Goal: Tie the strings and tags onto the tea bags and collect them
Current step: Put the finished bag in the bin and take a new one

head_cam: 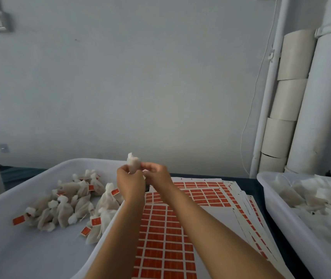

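A small white tea bag (pixel 133 162) is held up above the table's middle, its gathered top pointing upward. My left hand (pixel 129 183) grips its lower part with curled fingers. My right hand (pixel 156 175) pinches at its right side; any string there is too thin to see. Under my arms lie sheets of orange tags (pixel 162 234), several overlapping. A white tray (pixel 30 256) on the left holds a heap of tied tea bags (pixel 66 208) with orange tags attached.
A second white tray (pixel 281 206) at the right holds loose untied tea bags (pixel 317 196). Behind it stand stacked paper rolls (pixel 287 97) and white pipes (pixel 321 97) against the wall. The table top is dark.
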Demonstrator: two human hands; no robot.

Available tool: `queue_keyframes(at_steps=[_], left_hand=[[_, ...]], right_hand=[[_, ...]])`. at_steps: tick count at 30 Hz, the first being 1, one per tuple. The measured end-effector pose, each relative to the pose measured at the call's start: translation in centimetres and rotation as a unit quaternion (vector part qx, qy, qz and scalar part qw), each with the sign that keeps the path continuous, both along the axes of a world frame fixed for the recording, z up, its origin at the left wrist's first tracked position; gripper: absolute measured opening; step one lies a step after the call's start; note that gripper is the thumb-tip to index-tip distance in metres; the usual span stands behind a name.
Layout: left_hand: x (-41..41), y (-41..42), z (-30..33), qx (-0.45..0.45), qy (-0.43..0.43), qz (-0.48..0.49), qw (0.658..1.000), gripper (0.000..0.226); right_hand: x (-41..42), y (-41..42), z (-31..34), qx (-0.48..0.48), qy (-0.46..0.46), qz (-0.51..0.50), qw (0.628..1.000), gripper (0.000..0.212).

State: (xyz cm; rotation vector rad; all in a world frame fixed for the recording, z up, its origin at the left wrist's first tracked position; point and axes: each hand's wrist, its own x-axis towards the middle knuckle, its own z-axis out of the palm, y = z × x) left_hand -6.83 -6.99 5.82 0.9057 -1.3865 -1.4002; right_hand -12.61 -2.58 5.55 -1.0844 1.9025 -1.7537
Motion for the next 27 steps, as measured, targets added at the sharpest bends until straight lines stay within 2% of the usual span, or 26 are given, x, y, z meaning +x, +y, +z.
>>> queue_keyframes(at_steps=[2, 5, 7, 10, 13, 17, 23, 27], left_hand=[[-0.2, -0.5, 0.1, 0.005, -0.048, -0.011, 0.999, 0.057], [-0.7, -0.4, 0.2, -0.032, -0.107, 0.007, 0.994, 0.070], [-0.9, 0.2, 0.1, -0.073, -0.120, 0.008, 0.990, 0.065], [-1.2, 1.4, -0.2, -0.111, -0.109, -0.039, 0.987, 0.046], [-1.3, 3.0, -0.3, -0.124, -0.079, -0.082, 0.986, 0.030], [-2.1, 5.8, -0.7, -0.126, -0.080, -0.148, 0.978, 0.021], [-5.6, 11.4, -0.3, -0.160, -0.099, -0.246, 0.951, 0.023], [-8.2, 14.9, -0.2, -0.153, -0.074, -0.319, 0.932, 0.021]], right_hand=[[0.0, -0.1, -0.3, 0.043, 0.067, 0.031, 0.996, 0.034], [-0.2, 0.1, -0.5, 0.036, 0.085, 0.040, 0.995, 0.033], [-0.5, 0.8, -0.5, 0.026, 0.076, 0.035, 0.996, 0.030], [-1.2, 2.4, -0.2, 0.019, 0.083, 0.015, 0.996, 0.028], [-2.0, 4.9, 0.7, 0.018, 0.123, -0.002, 0.992, 0.020], [-3.4, 9.3, 1.6, 0.017, 0.145, -0.072, 0.987, 0.023], [-5.6, 15.9, 2.6, 0.017, 0.166, -0.170, 0.971, 0.027], [-8.0, 19.7, 3.5, 0.046, 0.117, -0.239, 0.963, 0.028]])
